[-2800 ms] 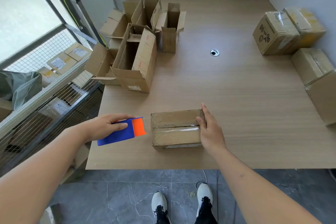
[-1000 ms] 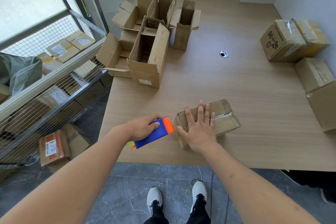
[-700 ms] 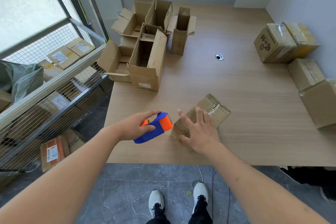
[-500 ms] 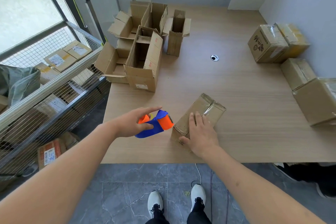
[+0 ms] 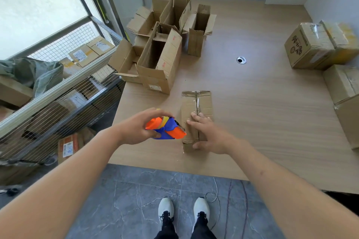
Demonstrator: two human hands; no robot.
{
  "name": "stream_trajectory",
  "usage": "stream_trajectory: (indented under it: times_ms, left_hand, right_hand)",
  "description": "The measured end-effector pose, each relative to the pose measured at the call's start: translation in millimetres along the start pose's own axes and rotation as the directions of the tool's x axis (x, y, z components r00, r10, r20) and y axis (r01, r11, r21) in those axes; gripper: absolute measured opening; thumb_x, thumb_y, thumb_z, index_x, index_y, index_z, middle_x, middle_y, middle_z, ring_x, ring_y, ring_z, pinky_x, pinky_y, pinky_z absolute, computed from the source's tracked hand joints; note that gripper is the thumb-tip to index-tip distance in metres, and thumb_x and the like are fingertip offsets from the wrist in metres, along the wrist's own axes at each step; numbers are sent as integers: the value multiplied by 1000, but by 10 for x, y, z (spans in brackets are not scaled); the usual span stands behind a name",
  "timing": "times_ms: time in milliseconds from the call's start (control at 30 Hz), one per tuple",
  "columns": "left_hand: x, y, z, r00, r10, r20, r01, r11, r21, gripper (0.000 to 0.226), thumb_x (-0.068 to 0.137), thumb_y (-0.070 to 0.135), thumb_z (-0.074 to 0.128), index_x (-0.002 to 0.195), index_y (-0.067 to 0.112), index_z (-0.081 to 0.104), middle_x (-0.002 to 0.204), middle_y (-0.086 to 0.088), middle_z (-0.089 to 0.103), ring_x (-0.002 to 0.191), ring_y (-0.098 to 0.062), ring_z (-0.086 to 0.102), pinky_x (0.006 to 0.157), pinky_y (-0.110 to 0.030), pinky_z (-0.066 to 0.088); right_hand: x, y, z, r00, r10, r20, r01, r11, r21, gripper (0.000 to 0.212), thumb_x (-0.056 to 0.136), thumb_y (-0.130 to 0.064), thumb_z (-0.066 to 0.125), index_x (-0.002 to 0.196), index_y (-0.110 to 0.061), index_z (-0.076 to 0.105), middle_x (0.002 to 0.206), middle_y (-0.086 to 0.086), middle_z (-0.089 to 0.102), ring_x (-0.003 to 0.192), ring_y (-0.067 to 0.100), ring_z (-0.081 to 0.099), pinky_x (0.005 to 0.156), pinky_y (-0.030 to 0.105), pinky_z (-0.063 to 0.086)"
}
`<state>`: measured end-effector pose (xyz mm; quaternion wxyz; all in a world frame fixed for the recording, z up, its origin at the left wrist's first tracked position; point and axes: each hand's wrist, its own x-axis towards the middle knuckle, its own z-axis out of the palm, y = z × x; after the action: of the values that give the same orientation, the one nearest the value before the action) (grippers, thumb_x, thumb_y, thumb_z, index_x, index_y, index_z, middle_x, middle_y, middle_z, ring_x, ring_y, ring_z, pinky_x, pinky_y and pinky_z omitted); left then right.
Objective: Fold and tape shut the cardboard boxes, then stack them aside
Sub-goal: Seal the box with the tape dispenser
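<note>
Head view: a small closed cardboard box (image 5: 196, 108) is seen lying flat on the wooden table (image 5: 262, 114), near the front edge, long axis pointing away from the person. A strip of clear tape is seen along the centre seam on top. The near end of the box is covered by the right hand (image 5: 207, 134): fingers are spread flat on the top face and the thumb is laid against the near end, so the box is pressed down, not pinched. A blue-and-orange tape dispenser (image 5: 166, 127) is held in the left hand (image 5: 141, 127), fingers curled round its body; it is hovered just beside the box's near-left corner, and contact with the cardboard cannot be told.

Open, unfolded boxes (image 5: 161, 60) are clustered at the far left of the table. Taped boxes (image 5: 310, 46) are stacked along the right edge, well apart from the one in hand. A wire shelf rack (image 5: 64, 83) with more parcels is seen left of the table.

Handling judgement: the box is likely light and probably empty, so it could slide under the dispenser unless pinned. Corrugated walls are stiff at edges, softer mid-panel. It is best taken by opposite side faces or held at the corners; the taped seam is probably slick.
</note>
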<state>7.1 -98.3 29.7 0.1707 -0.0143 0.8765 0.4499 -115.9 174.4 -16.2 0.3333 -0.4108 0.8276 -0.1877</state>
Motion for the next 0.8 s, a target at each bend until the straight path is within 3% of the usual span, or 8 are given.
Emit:
stream_trajectory:
  times_ms: [67,100,200,300,500,600,700,800]
  left_hand:
    - [9,77,17,1000,-16,-8,16,1000,1,75,84,0,76,132,52,54,128,10,55,118,-16,54,96,-33,51]
    - [11,129,29,1000,-21,-15,21,1000,0,75,83,0,75,131,53,54,128,11,55,118,-15,54,95,-32,50]
    - [10,305,72,999,-18,-50,18,1000,3,76,83,-2,75,130,55,54,127,12,55,117,-13,53,94,-29,50]
    - [-15,487,102,998,-7,-67,7,1000,11,73,85,-1,76,130,52,55,126,11,54,116,-14,54,95,-33,53]
    - [-63,749,115,997,37,-75,-31,997,75,65,86,7,79,133,46,55,129,12,53,119,-14,54,101,-44,50]
    - [-76,782,87,999,18,-51,-13,995,100,66,87,8,78,133,48,54,130,14,52,121,-14,52,102,-47,48]
    - [-80,774,30,1000,6,-18,-4,994,106,66,88,9,77,133,51,53,129,17,51,121,-12,52,101,-44,49]
    - [-60,767,-63,1000,-11,14,10,994,105,68,88,8,76,131,56,52,129,16,51,120,-11,51,100,-39,48]
  right_hand:
    - [-46,-84,-138,997,32,-76,-2,934,358,55,99,-28,68,151,-26,49,162,2,38,152,10,26,127,37,17]
    - [-66,-136,-201,992,51,-118,18,855,518,41,101,-30,65,142,-27,60,149,6,56,139,9,46,123,39,31]
    - [-151,-301,-346,986,80,-145,49,696,716,30,101,-40,61,118,-21,75,115,6,75,105,18,71,103,45,53]
    - [-227,-349,-433,989,75,-128,47,660,750,24,95,-37,72,108,-17,78,102,8,77,99,25,73,92,48,60]
    - [-338,-334,-603,990,22,-139,88,674,734,19,86,-23,83,103,-15,79,102,15,75,87,26,74,88,50,61]
    - [-351,-352,-630,989,22,-144,87,701,708,13,89,-21,81,100,-16,79,100,16,74,91,35,74,87,51,61]
    - [-339,-404,-640,987,35,-154,81,723,686,7,96,-18,72,98,-16,78,95,7,77,83,22,74,85,48,62]
    - [-328,-483,-613,985,86,-152,50,695,717,18,104,-17,59,102,-8,75,96,7,77,82,20,75,86,46,62]
